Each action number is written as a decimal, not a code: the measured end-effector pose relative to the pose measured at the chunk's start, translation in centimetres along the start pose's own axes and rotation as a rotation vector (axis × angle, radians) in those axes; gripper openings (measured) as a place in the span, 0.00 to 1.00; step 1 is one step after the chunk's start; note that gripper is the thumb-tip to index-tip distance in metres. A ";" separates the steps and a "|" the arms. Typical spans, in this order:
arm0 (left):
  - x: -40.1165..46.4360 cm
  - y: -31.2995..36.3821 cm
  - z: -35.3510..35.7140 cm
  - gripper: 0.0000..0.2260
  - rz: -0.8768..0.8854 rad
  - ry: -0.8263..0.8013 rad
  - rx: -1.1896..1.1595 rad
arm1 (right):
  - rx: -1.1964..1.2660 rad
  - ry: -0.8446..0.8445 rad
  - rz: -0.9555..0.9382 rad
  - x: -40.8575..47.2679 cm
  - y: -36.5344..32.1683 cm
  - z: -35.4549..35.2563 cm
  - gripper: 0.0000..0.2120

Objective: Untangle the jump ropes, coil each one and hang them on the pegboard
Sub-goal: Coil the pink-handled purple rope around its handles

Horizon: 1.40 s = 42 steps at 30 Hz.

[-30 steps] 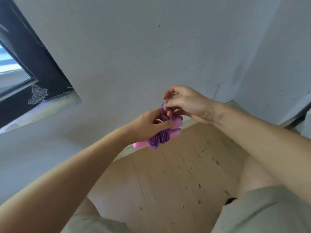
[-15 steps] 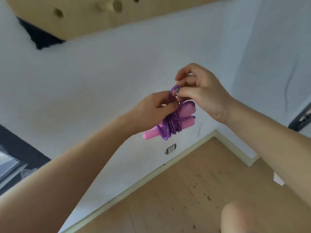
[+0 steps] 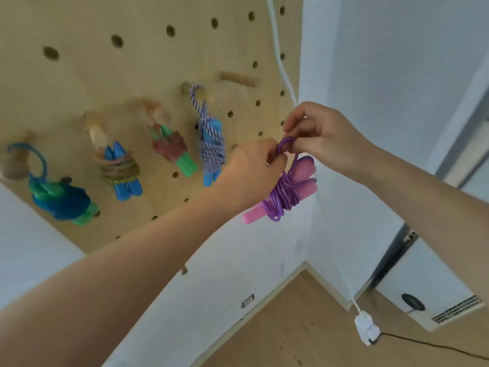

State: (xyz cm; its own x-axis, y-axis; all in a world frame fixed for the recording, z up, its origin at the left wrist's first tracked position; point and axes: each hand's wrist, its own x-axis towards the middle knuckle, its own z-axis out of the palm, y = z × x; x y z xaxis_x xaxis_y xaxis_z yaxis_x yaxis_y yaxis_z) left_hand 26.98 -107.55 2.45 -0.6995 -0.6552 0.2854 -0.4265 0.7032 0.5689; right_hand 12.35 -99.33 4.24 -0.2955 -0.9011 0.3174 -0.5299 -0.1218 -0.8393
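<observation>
Raised since earlier: purple rope (image 3: 284, 193) bundle now beside pegboard (image 3: 111, 83), near bare peg (image 3: 238, 78). Left hand (image 3: 251, 176) fingers curled on coil, right hand (image 3: 321, 139) pinches top loop. Four coiled ropes hang left.
</observation>
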 end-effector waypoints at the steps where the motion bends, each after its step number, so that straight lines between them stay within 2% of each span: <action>1: 0.9 1.1 -1.0 0.10 0.006 0.005 0.031 | -0.054 0.001 -0.037 0.8 -0.8 -1.1 0.14; 4: 3.2 4.1 -3.6 0.10 0.006 0.020 0.158 | -0.206 0.028 -0.160 3.1 -2.6 -3.3 0.14; 7: 5.2 5.6 -5.8 0.13 -0.037 0.015 0.259 | -0.258 0.066 -0.231 4.8 -3.8 -3.7 0.15; 15: 7.2 4.5 -8.4 0.12 -0.145 -0.031 0.284 | -0.170 0.171 -0.250 8.3 -3.5 -0.2 0.12; 19: 7.7 4.4 -9.3 0.15 -0.154 -0.005 0.311 | -0.260 0.255 -0.310 9.0 -3.5 0.8 0.12; 22: 9.0 4.6 -9.6 0.14 -0.170 -0.044 0.348 | -0.324 0.295 -0.335 9.7 -3.4 0.8 0.13; 27: 11.3 3.5 -10.0 0.08 -0.227 -0.131 0.445 | -0.338 0.245 -0.251 11.3 -3.3 1.3 0.13; 35: 12.9 2.4 -10.2 0.17 -0.192 -0.130 0.628 | -0.234 0.148 -0.103 13.5 -3.4 3.1 0.14; 39: 13.2 1.9 -10.7 0.16 -0.181 -0.117 0.629 | -0.217 0.114 -0.070 13.9 -3.4 3.5 0.14; 42: 12.9 1.8 -10.7 0.16 -0.197 -0.102 0.558 | -0.247 0.047 -0.050 13.5 -4.4 3.2 0.18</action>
State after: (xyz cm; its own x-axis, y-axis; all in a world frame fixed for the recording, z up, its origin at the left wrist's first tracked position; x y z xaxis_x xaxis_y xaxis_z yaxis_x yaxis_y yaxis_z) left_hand 23.35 -117.69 15.42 -0.6164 -0.7776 0.1242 -0.7711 0.6280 0.1049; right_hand 13.28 -112.24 10.83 -0.2980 -0.8755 0.3805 -0.7208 -0.0549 -0.6910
